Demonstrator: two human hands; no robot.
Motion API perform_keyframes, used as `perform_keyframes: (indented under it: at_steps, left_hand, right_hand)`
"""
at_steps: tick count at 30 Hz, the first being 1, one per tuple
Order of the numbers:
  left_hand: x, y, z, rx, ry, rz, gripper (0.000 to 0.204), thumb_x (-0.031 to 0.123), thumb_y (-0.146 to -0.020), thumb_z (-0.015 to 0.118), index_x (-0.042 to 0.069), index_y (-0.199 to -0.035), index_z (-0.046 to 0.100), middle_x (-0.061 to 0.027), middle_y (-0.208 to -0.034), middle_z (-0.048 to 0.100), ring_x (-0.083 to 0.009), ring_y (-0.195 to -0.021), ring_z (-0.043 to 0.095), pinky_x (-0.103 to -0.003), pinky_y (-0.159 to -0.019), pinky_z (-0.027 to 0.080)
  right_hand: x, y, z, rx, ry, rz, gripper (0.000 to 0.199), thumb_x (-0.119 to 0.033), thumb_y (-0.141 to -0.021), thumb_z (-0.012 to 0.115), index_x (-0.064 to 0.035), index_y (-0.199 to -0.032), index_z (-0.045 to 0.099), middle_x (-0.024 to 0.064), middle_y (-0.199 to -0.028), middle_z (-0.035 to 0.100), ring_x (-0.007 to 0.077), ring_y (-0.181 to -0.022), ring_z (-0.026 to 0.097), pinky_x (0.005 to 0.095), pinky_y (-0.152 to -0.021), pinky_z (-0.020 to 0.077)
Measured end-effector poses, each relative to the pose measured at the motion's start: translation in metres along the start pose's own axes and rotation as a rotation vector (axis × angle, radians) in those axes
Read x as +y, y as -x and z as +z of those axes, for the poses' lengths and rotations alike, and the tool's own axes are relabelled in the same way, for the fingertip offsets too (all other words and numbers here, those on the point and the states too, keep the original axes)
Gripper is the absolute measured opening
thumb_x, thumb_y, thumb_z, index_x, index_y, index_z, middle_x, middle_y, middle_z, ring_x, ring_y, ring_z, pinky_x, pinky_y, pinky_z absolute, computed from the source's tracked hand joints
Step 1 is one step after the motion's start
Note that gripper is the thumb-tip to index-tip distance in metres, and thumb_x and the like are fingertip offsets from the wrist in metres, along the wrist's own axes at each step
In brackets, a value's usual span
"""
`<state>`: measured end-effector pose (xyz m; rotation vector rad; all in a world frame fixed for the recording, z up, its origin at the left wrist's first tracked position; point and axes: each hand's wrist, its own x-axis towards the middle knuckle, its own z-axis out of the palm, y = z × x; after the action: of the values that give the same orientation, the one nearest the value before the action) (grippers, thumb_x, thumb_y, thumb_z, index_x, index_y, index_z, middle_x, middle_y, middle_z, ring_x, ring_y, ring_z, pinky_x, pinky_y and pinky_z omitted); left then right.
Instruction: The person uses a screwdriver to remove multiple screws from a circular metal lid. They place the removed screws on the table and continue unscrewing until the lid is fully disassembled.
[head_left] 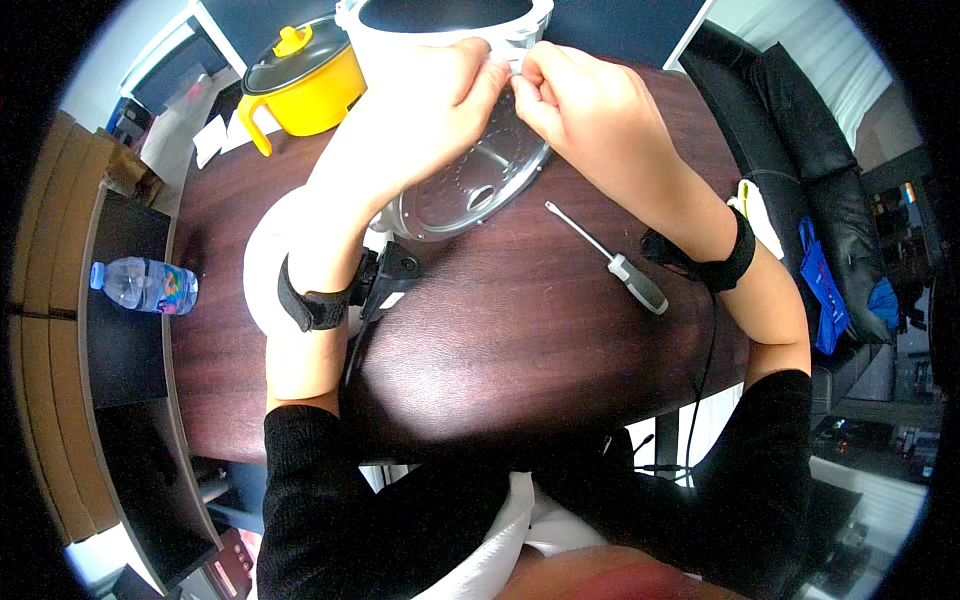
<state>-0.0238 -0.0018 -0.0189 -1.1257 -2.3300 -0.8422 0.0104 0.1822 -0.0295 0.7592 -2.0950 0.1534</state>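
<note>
The left hand (450, 95) and the right hand (585, 100) were raised at the far side of the dark brown wood-grained table (560, 350), close together, with bent fingers and the two thumbs facing each other across a narrow gap. They met in front of the large round white tub with a dark interior (530, 28), over the near part of its rim. Both hands looked pinched, but whether they were clamped on the rim or on something small between the fingertips I could not tell, since the fingers hid it

Just below the hands, the clear round plastic cover dotted with small marks (465, 190) sat at the near side of the tub, partly hidden by the left hand and forearm. A smooth rounded white object (262, 265) showed beside and behind the left forearm, mostly covered by it. Black fabric straps circled both wrists, the left one (315, 310) bearing a black mount

On the table, right of the cover, lay the screwdriver with a metal shank and a grey-and-black handle (635, 282), its tip toward the hands. Left of the tub stood the yellow pot with a black lid and yellow knob (325, 95), near white sheets of paper (210, 140). The clear plastic bottle with a blue cap (150, 285) was at the table's left edge
</note>
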Motion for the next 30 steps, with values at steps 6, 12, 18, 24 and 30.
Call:
perform_keyframes:
  at_steps: [6, 12, 18, 24, 30]
  left_hand:
    - [0.003, -0.001, -0.004, -0.112, -0.010, -0.050, 0.032, 0.028, -0.097, 0.050, -0.002, -0.099, 0.059, -0.0226, -0.082, 0.061, -0.0371, -0.080, 0.062, -0.040, -0.070, 0.046]
    - [0.003, 0.001, -0.004, -0.069, -0.003, -0.047, 0.032, 0.029, -0.096, 0.051, -0.002, -0.100, 0.060, -0.0223, -0.082, 0.062, -0.0367, -0.081, 0.062, -0.040, -0.071, 0.047]
    - [0.005, -0.001, -0.005, -0.119, 0.013, -0.071, 0.032, 0.029, -0.096, 0.051, -0.002, -0.100, 0.060, -0.0219, -0.083, 0.062, -0.0371, -0.081, 0.062, -0.040, -0.071, 0.047]
    - [-0.006, 0.001, -0.007, -0.043, -0.046, -0.009, 0.034, 0.030, -0.096, 0.051, -0.002, -0.099, 0.059, -0.0210, -0.081, 0.062, -0.0340, -0.082, 0.063, -0.039, -0.073, 0.046]
    - [-0.008, -0.001, 0.000, -0.020, 0.007, 0.037, 0.036, 0.032, -0.096, 0.054, -0.003, -0.102, 0.059, -0.0187, -0.079, 0.060, -0.0291, -0.075, 0.061, -0.037, -0.069, 0.046]
  right_hand:
    - [-0.002, 0.001, -0.005, -0.084, -0.047, 0.037, 0.022, -0.016, -0.079, 0.067, -0.0051, -0.092, 0.054, 0.0104, -0.069, 0.061, 0.0270, -0.058, 0.064, 0.0357, -0.052, 0.0529]
    - [0.000, -0.001, -0.012, -0.063, -0.022, 0.010, 0.017, -0.018, -0.077, 0.068, -0.0056, -0.083, 0.057, 0.0088, -0.068, 0.060, 0.0261, -0.059, 0.063, 0.0348, -0.054, 0.0527]
    - [-0.002, -0.002, -0.013, -0.031, -0.047, -0.005, 0.014, -0.014, -0.077, 0.068, -0.0058, -0.079, 0.057, 0.0082, -0.066, 0.057, 0.0234, -0.056, 0.060, 0.0323, -0.052, 0.0493]
    - [0.028, 0.020, -0.026, -0.240, -0.120, 0.297, 0.021, -0.019, -0.076, 0.064, -0.0043, -0.067, 0.052, 0.0160, -0.061, 0.055, 0.0342, -0.058, 0.060, 0.0411, -0.053, 0.0478]
    - [0.083, 0.117, -0.029, -0.906, -0.223, 0.643, 0.027, -0.025, -0.082, 0.062, -0.0011, -0.070, 0.059, 0.0184, -0.061, 0.058, 0.0287, -0.055, 0.062, 0.0357, -0.054, 0.0486]
